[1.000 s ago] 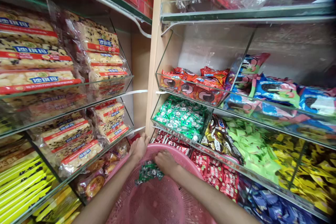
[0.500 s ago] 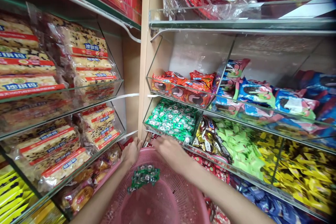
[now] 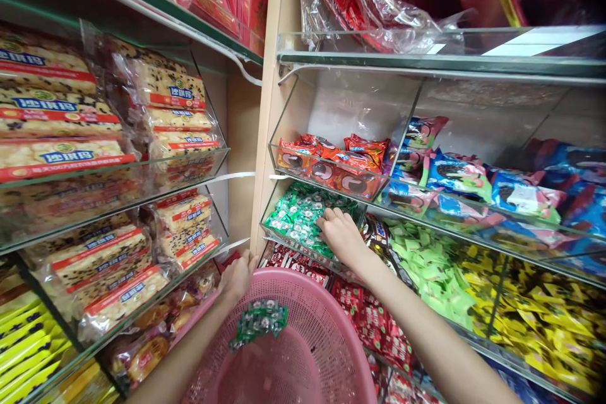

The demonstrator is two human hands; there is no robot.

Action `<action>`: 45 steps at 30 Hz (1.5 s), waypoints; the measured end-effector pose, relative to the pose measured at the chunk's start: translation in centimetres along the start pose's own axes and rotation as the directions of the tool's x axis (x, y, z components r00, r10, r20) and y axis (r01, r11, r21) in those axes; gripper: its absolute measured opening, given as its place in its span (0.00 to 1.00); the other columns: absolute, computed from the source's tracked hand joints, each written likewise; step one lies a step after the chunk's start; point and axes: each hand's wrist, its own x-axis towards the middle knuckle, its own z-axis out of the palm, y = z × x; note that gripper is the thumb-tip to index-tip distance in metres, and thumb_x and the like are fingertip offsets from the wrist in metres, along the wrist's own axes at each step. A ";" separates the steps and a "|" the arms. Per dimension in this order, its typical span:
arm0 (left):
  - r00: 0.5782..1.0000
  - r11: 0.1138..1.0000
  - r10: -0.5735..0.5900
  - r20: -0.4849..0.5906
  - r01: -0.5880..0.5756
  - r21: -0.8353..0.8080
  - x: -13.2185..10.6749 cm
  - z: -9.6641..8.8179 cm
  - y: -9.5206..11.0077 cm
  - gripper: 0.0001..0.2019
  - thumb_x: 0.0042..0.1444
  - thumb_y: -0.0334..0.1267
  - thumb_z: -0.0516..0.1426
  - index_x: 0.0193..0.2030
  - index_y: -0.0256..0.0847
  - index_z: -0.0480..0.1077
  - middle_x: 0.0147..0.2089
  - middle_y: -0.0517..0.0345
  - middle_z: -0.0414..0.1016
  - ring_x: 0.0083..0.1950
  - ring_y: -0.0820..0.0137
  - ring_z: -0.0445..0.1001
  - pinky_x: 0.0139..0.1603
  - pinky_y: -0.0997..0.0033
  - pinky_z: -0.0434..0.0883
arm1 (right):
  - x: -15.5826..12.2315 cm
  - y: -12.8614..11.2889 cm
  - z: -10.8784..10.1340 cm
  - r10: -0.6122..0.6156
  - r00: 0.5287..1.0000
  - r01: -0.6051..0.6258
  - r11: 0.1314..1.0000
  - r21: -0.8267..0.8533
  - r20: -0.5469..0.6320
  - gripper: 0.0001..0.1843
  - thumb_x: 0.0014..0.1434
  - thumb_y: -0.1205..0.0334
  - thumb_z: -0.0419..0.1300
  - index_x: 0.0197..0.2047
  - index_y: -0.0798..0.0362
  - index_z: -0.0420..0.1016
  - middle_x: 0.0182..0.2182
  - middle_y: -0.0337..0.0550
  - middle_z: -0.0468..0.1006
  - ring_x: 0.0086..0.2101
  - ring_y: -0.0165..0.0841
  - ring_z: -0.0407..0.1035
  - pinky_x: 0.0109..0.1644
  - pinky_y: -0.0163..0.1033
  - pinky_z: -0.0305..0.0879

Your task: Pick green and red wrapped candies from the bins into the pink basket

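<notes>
My left hand (image 3: 238,275) is closed on the far left rim of a pink plastic basket (image 3: 348,322). A small heap of green-wrapped candies (image 3: 260,320) lies inside the basket, on its far left part. Over the shelf bin of the same green-wrapped candies (image 3: 294,211), my right hand (image 3: 341,235) reaches in with bent fingers closed at the candies near the bin's right front. The fingertips touch the pile, and what lies under them is partly hidden.
Glass dividers and a glass front edge (image 3: 303,247) bound the candy bins. To the right are light-green packets (image 3: 433,265) and yellow packets (image 3: 544,315). Red packets (image 3: 374,322) sit below. Wrapped pastry bars (image 3: 113,259) fill the left shelves. Orange-red snack packs (image 3: 336,161) stand above.
My right hand has moved from above the basket's far rim up and right to the green candy bin. My left hand stays on the rim. The view has shifted slightly.
</notes>
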 end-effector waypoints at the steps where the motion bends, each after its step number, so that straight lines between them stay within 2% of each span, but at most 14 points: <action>1: 1.000 1.000 -0.002 0.003 0.002 -0.002 0.0 0.0 0.0 0.19 0.60 0.50 0.38 0.44 0.44 0.62 0.38 0.48 0.77 0.39 0.60 0.75 0.33 0.69 0.62 | -0.1 0.0 -0.2 0.000 1.000 0.000 1.000 0.005 -0.017 0.08 0.59 0.69 0.50 0.38 0.55 0.70 0.38 0.50 0.69 0.40 0.39 0.60 0.38 0.40 0.53; 6: 1.000 1.000 -0.019 0.009 0.019 -0.013 0.0 -0.1 0.1 0.19 0.60 0.50 0.39 0.44 0.43 0.63 0.38 0.48 0.76 0.38 0.61 0.75 0.34 0.69 0.62 | -1.3 -0.7 -2.4 -0.014 0.993 0.030 0.990 0.139 -0.117 0.06 0.59 0.69 0.49 0.36 0.55 0.67 0.36 0.48 0.69 0.38 0.37 0.61 0.37 0.39 0.54; 10: 1.000 1.000 -0.016 0.008 0.016 -0.017 -0.1 0.0 0.2 0.20 0.60 0.52 0.38 0.45 0.44 0.62 0.39 0.48 0.76 0.39 0.60 0.75 0.33 0.69 0.63 | -2.4 -3.8 -2.6 -0.148 0.974 0.210 0.880 0.426 -0.174 0.04 0.59 0.65 0.51 0.36 0.54 0.66 0.35 0.44 0.71 0.38 0.33 0.62 0.40 0.37 0.56; 13: 1.000 1.000 -0.018 0.008 0.018 -0.013 -0.2 -0.1 0.4 0.20 0.60 0.52 0.38 0.45 0.44 0.62 0.39 0.49 0.76 0.39 0.61 0.75 0.33 0.69 0.63 | -2.6 -7.4 0.1 -0.295 0.952 0.294 0.799 0.525 -0.084 0.04 0.58 0.65 0.52 0.37 0.54 0.67 0.36 0.43 0.73 0.37 0.32 0.65 0.39 0.35 0.58; 16: 1.000 1.000 -0.020 0.013 0.020 -0.002 -0.3 -0.3 0.5 0.19 0.60 0.52 0.38 0.44 0.44 0.62 0.38 0.49 0.76 0.39 0.63 0.75 0.34 0.70 0.63 | -2.4 -10.6 4.0 -0.378 0.922 0.294 0.826 0.481 0.085 0.06 0.57 0.67 0.52 0.37 0.55 0.69 0.37 0.45 0.74 0.38 0.34 0.68 0.39 0.36 0.60; 18: 0.999 1.000 -0.022 0.023 0.022 0.002 -0.4 -0.5 0.6 0.19 0.60 0.51 0.38 0.44 0.44 0.62 0.38 0.50 0.76 0.39 0.63 0.75 0.33 0.71 0.62 | -2.1 -12.1 6.5 -0.400 0.905 0.308 0.851 0.427 0.144 0.08 0.57 0.70 0.50 0.37 0.56 0.70 0.37 0.48 0.75 0.39 0.35 0.68 0.40 0.38 0.61; 23: 0.999 0.999 -0.038 0.034 0.038 0.011 -0.6 -0.9 0.8 0.19 0.60 0.50 0.38 0.45 0.43 0.62 0.40 0.48 0.76 0.41 0.62 0.75 0.33 0.70 0.63 | -1.9 -14.2 10.8 -0.417 0.904 0.371 0.871 0.322 0.087 0.10 0.56 0.73 0.50 0.40 0.59 0.70 0.37 0.49 0.75 0.41 0.37 0.67 0.42 0.41 0.62; 27: 0.999 0.999 -0.032 0.028 0.032 -0.002 -0.6 -0.8 0.7 0.20 0.60 0.51 0.38 0.46 0.43 0.62 0.39 0.48 0.76 0.41 0.62 0.75 0.34 0.70 0.63 | -2.3 -14.9 12.0 -0.406 0.909 0.366 0.884 0.291 0.091 0.10 0.58 0.72 0.49 0.39 0.59 0.70 0.35 0.48 0.75 0.39 0.36 0.68 0.40 0.40 0.63; 30: 1.000 1.000 -0.024 0.020 0.024 -0.003 -0.4 -0.5 0.4 0.20 0.60 0.52 0.38 0.45 0.44 0.62 0.38 0.48 0.76 0.39 0.62 0.75 0.34 0.69 0.63 | -2.6 -14.5 10.5 -0.393 0.915 0.353 0.888 0.296 0.087 0.09 0.59 0.69 0.50 0.39 0.59 0.70 0.36 0.48 0.74 0.40 0.37 0.67 0.40 0.40 0.63; 33: 1.000 1.000 -0.003 0.008 0.003 0.001 -0.1 -0.1 0.2 0.20 0.60 0.52 0.37 0.43 0.44 0.63 0.37 0.49 0.76 0.38 0.61 0.75 0.34 0.69 0.63 | -2.7 -12.7 6.6 -0.392 0.919 0.362 0.879 0.309 0.038 0.09 0.59 0.65 0.50 0.40 0.58 0.69 0.37 0.48 0.74 0.41 0.37 0.66 0.42 0.40 0.62; 37: 1.000 1.000 -0.002 0.002 0.002 0.001 -0.1 0.0 0.1 0.20 0.60 0.52 0.37 0.43 0.43 0.62 0.37 0.48 0.76 0.38 0.61 0.75 0.34 0.69 0.63 | -2.3 -8.2 0.3 -0.331 0.940 0.336 0.869 0.364 -0.079 0.10 0.61 0.63 0.48 0.40 0.55 0.69 0.38 0.46 0.73 0.40 0.34 0.65 0.43 0.38 0.59; 39: 1.000 1.000 -0.018 0.008 0.018 -0.004 -0.2 -0.1 0.2 0.20 0.60 0.51 0.38 0.43 0.43 0.63 0.37 0.49 0.76 0.38 0.62 0.75 0.34 0.70 0.63 | -1.9 -5.4 -1.7 -0.266 0.960 0.279 0.890 0.361 -0.088 0.10 0.62 0.64 0.48 0.38 0.55 0.69 0.36 0.46 0.73 0.38 0.33 0.64 0.43 0.37 0.58; 42: 1.000 1.000 -0.025 0.013 0.025 -0.016 -0.3 -0.3 0.4 0.19 0.60 0.51 0.39 0.43 0.43 0.63 0.37 0.49 0.76 0.37 0.63 0.75 0.35 0.70 0.63 | -1.2 -1.8 -2.7 -0.180 0.983 0.181 0.939 0.293 -0.030 0.08 0.60 0.65 0.50 0.36 0.56 0.70 0.35 0.46 0.73 0.38 0.33 0.64 0.43 0.37 0.56; 45: 1.000 1.000 -0.025 0.009 0.025 -0.019 -0.4 -0.5 0.5 0.18 0.60 0.50 0.39 0.43 0.43 0.63 0.37 0.49 0.76 0.38 0.63 0.75 0.35 0.70 0.63 | -0.7 0.1 -2.4 -0.143 0.986 0.125 0.974 0.188 0.085 0.08 0.59 0.66 0.52 0.34 0.56 0.71 0.35 0.48 0.74 0.39 0.35 0.65 0.42 0.37 0.56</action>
